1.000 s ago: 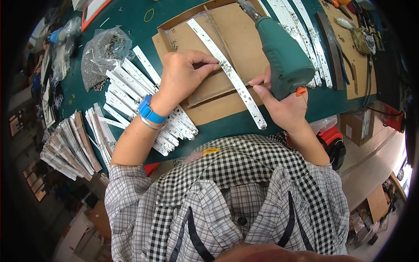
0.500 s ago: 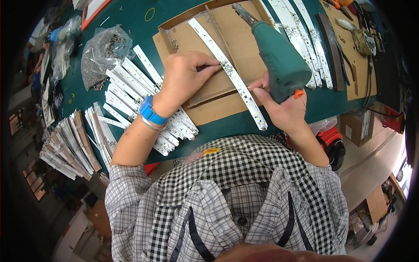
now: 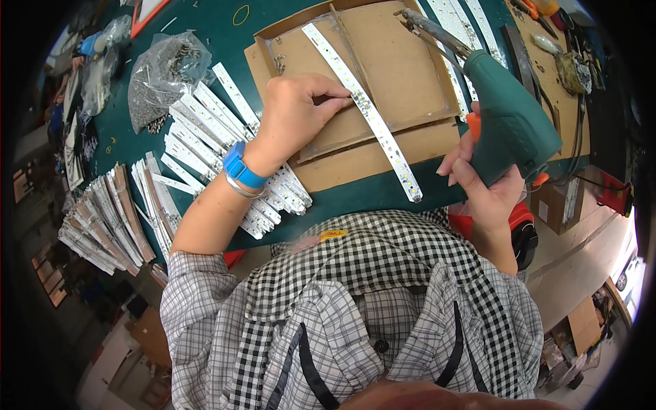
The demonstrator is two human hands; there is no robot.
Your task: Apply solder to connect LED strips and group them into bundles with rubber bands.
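Observation:
A long white LED strip [image 3: 386, 140] lies slantwise across the cardboard tray [image 3: 417, 82], its lower end reaching past the tray's near edge. At the strip's left edge, about midway along, the thumb and forefinger of my left hand [image 3: 301, 113] are pinched together; any small part between the fingertips is hidden. My right hand [image 3: 488, 191] is wrapped round the handle of a green soldering gun [image 3: 512, 116] with an orange trigger. Its metal tip points up and left, over the tray's far right, apart from the strip.
Bundled LED strips [image 3: 219, 143] lie left of the tray, with more at far right. Behind the left bundle sits a clear bag [image 3: 164, 82] of small metal parts. Paper-layered strip stacks [image 3: 109, 222] are at far left. Hand tools and cables [image 3: 574, 82] crowd the right.
My right hand has swung the soldering gun right, away from the LED strip. My left hand keeps its pinch at the strip's edge.

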